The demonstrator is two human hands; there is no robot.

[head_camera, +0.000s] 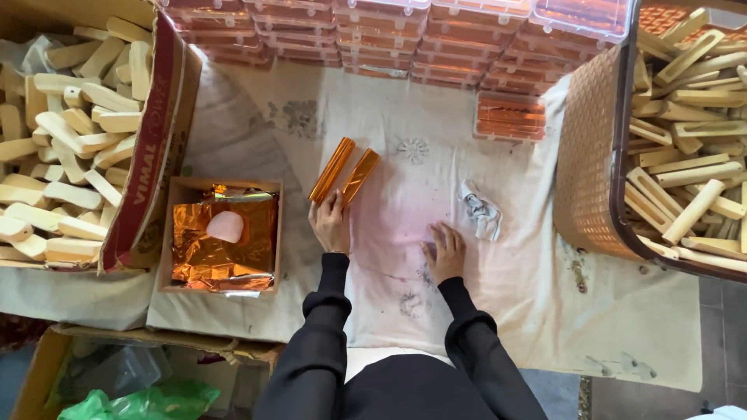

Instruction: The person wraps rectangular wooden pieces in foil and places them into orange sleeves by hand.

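Head view: two foil bars (342,173) angled away, up-right.
Left hand (331,225): fingertips on bars' near ends, nearer.
Right hand (446,250): flat, spread on cloth (436,124).

A pale cloth (405,117) bears two foil-wrapped sticks (343,173), a crumpled rag (482,210) and stacked plastic boxes (510,117).

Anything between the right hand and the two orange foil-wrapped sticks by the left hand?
Nothing visible. The right hand lies flat on the cloth; only bare cloth separates it from the foil-wrapped sticks, whose near ends the left hand touches. The crumpled rag lies to the right, off that line.
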